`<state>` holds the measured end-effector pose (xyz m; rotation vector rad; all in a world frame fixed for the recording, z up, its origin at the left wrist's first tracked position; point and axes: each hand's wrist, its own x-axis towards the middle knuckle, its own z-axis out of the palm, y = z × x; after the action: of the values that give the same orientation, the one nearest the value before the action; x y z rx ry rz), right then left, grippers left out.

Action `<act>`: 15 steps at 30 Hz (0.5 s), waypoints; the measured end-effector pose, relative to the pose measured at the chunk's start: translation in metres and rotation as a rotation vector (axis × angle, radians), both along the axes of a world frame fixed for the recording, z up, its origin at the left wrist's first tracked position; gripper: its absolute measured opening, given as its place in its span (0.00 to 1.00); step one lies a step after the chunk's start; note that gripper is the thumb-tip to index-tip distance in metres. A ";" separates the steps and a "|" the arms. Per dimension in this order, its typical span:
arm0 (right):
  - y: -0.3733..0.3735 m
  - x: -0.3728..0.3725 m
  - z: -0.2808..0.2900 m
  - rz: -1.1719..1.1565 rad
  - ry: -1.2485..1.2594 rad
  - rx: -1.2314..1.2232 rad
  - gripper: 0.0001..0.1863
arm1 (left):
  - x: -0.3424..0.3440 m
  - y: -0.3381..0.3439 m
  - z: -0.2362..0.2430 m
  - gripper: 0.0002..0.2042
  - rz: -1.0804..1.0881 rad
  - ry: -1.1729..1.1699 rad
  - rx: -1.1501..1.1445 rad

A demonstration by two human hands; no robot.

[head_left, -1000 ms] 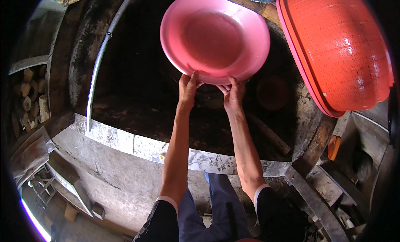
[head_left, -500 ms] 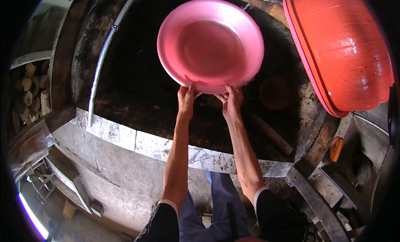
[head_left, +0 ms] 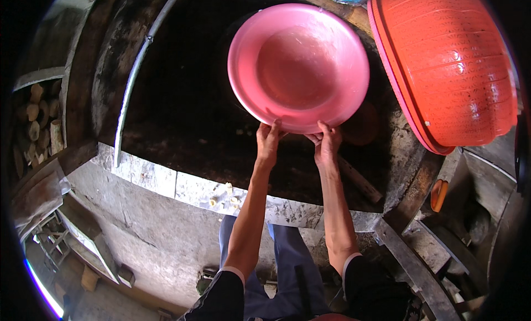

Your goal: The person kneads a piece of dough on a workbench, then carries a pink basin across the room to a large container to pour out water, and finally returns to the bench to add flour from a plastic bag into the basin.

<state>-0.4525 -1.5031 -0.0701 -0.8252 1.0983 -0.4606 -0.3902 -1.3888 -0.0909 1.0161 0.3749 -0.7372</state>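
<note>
A round pink plastic basin (head_left: 298, 69) is held out in front of me over a dark, sooty recess. My left hand (head_left: 269, 141) pinches the near rim, thumb on top and fingers underneath. Just to the right, my right hand (head_left: 327, 144) grips the same rim in the same way. The inside of the basin looks bare, with a wet or worn sheen on its bottom. Most of the fingers are hidden below the rim.
A large orange-red plastic basket (head_left: 448, 72) stands tilted at the right. A pale pipe (head_left: 133, 83) runs down at the left. Light scraps (head_left: 234, 200) lie on the pale ledge (head_left: 193, 187). Stacked firewood (head_left: 34, 130) fills a nook at the far left. An orange handle-like piece (head_left: 439, 195) is at the right.
Both hands have carried the basin to the right and slightly nearer. Several pale scraps formerly hidden by my left arm show on the ledge.
</note>
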 end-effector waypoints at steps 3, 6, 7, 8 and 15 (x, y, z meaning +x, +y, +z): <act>0.017 0.013 -0.003 0.002 -0.023 0.083 0.17 | 0.013 0.018 -0.003 0.16 0.007 -0.049 0.061; 0.034 0.022 0.000 0.007 -0.089 0.108 0.16 | 0.023 0.036 0.008 0.15 0.005 -0.086 0.116; 0.038 0.023 0.004 0.023 -0.097 0.113 0.16 | 0.024 0.040 0.013 0.15 0.000 -0.106 0.128; 0.042 0.023 0.009 0.047 -0.105 0.123 0.16 | 0.022 0.044 0.019 0.15 0.018 -0.114 0.133; 0.064 -0.004 0.045 0.195 -0.052 0.097 0.17 | -0.025 0.071 0.062 0.17 0.208 -0.099 0.197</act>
<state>-0.4561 -1.4394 -0.0255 -0.8213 0.9740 -0.2616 -0.4150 -1.3181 -0.0294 1.1740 0.4659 -0.4676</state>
